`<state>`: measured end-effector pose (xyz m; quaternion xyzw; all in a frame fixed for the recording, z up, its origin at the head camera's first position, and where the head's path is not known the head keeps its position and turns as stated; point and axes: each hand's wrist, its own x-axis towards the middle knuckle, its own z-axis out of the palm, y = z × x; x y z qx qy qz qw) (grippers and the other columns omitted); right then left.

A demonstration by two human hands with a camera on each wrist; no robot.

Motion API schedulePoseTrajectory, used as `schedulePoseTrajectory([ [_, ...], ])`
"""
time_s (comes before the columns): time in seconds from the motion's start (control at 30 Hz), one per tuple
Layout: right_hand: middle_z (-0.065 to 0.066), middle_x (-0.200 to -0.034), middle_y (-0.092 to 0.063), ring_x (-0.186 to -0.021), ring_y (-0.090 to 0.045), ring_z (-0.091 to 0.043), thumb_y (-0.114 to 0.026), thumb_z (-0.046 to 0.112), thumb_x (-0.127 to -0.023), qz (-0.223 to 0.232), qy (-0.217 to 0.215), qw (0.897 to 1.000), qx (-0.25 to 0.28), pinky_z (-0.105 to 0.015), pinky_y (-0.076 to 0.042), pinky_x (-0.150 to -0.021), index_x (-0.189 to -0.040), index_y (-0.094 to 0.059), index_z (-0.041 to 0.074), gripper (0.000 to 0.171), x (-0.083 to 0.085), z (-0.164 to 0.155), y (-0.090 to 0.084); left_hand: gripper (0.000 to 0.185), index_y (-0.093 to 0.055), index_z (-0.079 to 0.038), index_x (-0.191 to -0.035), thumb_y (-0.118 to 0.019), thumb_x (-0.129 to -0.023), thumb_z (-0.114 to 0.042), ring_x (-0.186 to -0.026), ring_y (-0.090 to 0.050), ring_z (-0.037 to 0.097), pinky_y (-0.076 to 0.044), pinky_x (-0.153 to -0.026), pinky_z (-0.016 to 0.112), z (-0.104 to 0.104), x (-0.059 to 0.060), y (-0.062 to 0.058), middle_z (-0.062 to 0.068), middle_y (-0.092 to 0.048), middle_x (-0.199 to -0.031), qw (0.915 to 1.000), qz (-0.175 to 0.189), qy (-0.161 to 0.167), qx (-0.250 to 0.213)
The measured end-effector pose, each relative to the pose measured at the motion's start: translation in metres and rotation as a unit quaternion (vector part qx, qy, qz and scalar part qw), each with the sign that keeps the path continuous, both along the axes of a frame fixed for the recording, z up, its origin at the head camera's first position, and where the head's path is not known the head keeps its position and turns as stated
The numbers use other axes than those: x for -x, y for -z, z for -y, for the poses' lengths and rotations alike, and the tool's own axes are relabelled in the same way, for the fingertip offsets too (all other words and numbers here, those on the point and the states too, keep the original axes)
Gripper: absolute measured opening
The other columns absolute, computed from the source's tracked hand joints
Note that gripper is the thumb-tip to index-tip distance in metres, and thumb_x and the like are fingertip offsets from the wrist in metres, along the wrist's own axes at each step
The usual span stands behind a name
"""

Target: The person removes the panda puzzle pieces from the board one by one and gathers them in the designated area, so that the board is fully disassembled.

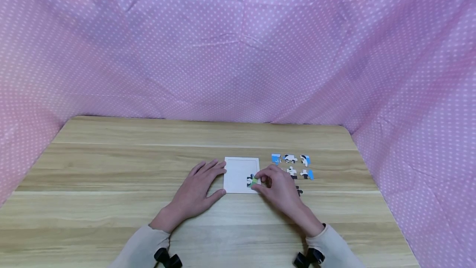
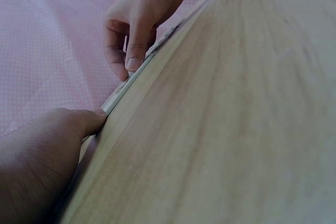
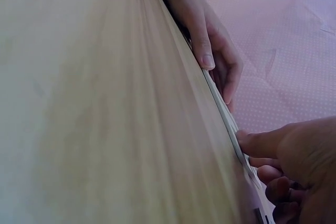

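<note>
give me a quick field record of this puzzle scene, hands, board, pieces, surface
left hand: rests flat on the table, fingers straight, touching the left edge of the puzzle board
right hand: pinches a puzzle piece at the board's lower right corner
puzzle board: white square tray, lying flat, mostly unfilled
puzzle piece: green and dark, inside the tray at the lower right
loose pieces: blue, white and black, in rows on the table right of the board
table: light wood
backdrop: pink cloth with white dots
</note>
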<state>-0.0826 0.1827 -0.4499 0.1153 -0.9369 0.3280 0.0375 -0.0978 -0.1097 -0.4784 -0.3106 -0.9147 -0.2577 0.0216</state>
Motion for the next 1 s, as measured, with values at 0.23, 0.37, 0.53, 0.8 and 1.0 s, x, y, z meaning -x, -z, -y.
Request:
schedulePoseTrajectory([
  [0.23, 0.008, -0.090, -0.063, -0.075, -0.056, -0.011, -0.099, 0.018, -0.085, 0.003, -0.011, 1.000, 0.005, -0.022, -0.046, -0.064, -0.099, -0.084, 0.012, 0.022, 0.001, -0.001, 0.000, 0.059, -0.063, -0.012, -0.154, -0.071, -0.107, -0.046, -0.164, -0.039, 0.028, -0.024, -0.137, 0.056, 0.000, 0.000, 0.000, 0.001, -0.049, -0.173, 1.0000, 0.000, 0.000, 0.001],
  [0.37, 0.008, -0.091, -0.063, -0.075, -0.056, -0.011, -0.099, 0.018, -0.085, -0.001, -0.013, 1.000, 0.010, -0.021, -0.046, -0.064, -0.100, -0.084, 0.011, 0.022, 0.002, -0.001, 0.001, 0.059, -0.062, -0.011, -0.154, -0.071, -0.107, -0.046, -0.164, -0.039, 0.029, -0.024, -0.137, 0.056, 0.000, 0.000, 0.000, 0.001, -0.049, -0.173, 1.0000, 0.004, -0.001, 0.000],
  [0.53, 0.007, -0.092, -0.063, -0.075, -0.056, -0.011, -0.099, 0.017, -0.085, -0.003, -0.011, 1.000, 0.018, -0.021, -0.047, -0.064, -0.101, -0.083, 0.011, 0.023, 0.002, -0.002, 0.001, 0.059, -0.062, -0.011, -0.154, -0.071, -0.107, -0.045, -0.164, -0.039, 0.028, -0.023, -0.137, 0.056, -0.001, 0.000, 0.000, 0.001, -0.050, -0.172, 1.0000, 0.004, -0.001, -0.002],
  [0.8, 0.006, -0.093, -0.064, -0.075, -0.054, -0.010, -0.098, 0.017, -0.086, -0.010, -0.015, 0.999, 0.027, -0.022, -0.046, -0.062, -0.103, -0.084, 0.011, 0.023, 0.000, -0.003, -0.005, 0.059, -0.063, -0.011, -0.153, -0.071, -0.107, -0.046, -0.164, -0.040, 0.028, -0.024, -0.137, 0.055, 0.000, 0.000, -0.001, 0.002, -0.050, -0.172, 1.0000, 0.000, 0.002, -0.006],
  [1.0, 0.007, -0.093, -0.064, -0.074, -0.051, -0.007, -0.098, 0.018, -0.085, -0.020, -0.017, 0.999, 0.026, -0.021, -0.045, -0.062, -0.104, -0.084, 0.011, 0.025, -0.002, -0.008, -0.009, 0.059, -0.063, -0.011, -0.154, -0.071, -0.107, -0.046, -0.164, -0.039, 0.028, -0.023, -0.137, 0.055, 0.000, 0.000, -0.001, 0.001, -0.050, -0.172, 1.0000, 0.004, 0.002, -0.004],
])
